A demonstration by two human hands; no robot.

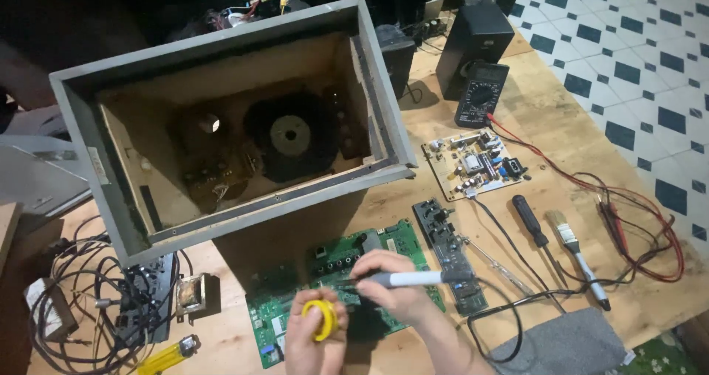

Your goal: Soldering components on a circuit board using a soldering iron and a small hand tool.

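Head-camera view: a green printed circuit board (399,246) is laid flat on the pale wooden tabletop (539,116), directly below the person's two hands, so that its face can be reached from above. A slim soldering iron with a white and grey barrel (413,278) is gripped pen-fashion in the closed fingers of the right hand (395,290), its barrel lying nearly level and its dark tip end aimed left at the board. A small yellow spool of solder wire (322,319) is pinched in the curled fingers of the left hand (314,338), kept close to the tip. A large open grey wooden speaker cabinet (221,116) is tipped towards the camera, so that its round black speaker magnet (289,135) is exposed. A black multimeter (481,94) with red leads, a black-handled screwdriver (532,222) and a small paintbrush (578,257) are set aside to the right. The iron's tip and the joint touched are hidden by fingers; both forearms are cut off by the lower edge.
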